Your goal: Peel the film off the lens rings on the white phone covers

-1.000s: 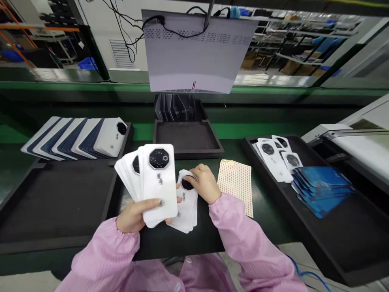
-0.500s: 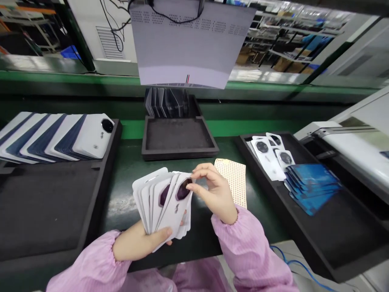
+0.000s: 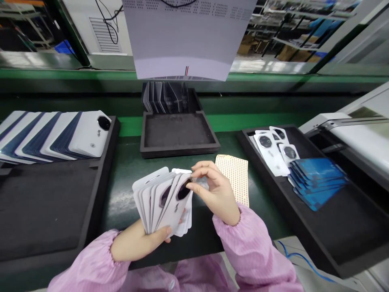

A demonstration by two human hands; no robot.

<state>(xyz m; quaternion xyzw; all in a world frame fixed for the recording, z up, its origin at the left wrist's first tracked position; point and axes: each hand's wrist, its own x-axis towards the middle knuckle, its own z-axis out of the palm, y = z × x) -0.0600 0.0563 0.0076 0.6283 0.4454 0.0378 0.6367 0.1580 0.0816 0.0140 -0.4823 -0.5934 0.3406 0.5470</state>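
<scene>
My left hand grips a fanned stack of white phone back covers from below, held upright over the green bench. Each cover has a dark octagonal camera cutout. My right hand pinches the top edge of the frontmost cover beside its cutout, fingers closed on it. Both arms wear pink sleeves.
A black tray at left carries a row of leaning white and blue covers. A small black tray with dark sheets sits ahead. A perforated tan sheet lies by my right hand. The right tray holds white covers and blue films.
The fan of covers turned from facing me to edge-on and lowered. My right hand rose from the cover lying on the bench to pinch the front cover in the fan.
</scene>
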